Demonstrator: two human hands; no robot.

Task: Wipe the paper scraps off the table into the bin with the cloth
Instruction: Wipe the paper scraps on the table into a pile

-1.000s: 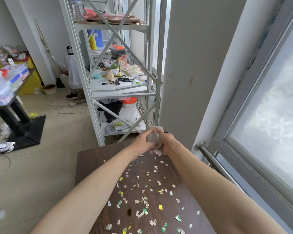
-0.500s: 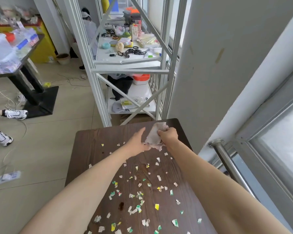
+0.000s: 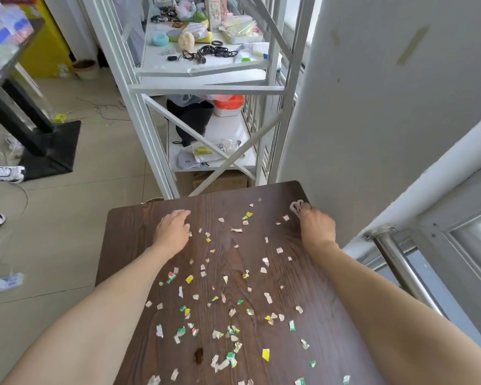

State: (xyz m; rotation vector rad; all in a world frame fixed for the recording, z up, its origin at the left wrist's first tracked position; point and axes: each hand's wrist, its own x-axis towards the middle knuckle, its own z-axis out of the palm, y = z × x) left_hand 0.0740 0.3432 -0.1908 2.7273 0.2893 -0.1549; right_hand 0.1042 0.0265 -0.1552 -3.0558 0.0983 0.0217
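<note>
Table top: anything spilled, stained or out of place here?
Yes. Torn paper scraps litter most of the dark wooden table, thickest toward the near edge. A small dark stain sits among them. The right hand holds the cloth at the far right corner. No bin is visible.

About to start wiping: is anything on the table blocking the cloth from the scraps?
Nothing visible does. The right hand holds the cloth at the far corner; the nearest paper scraps lie beside it on bare table.
</note>
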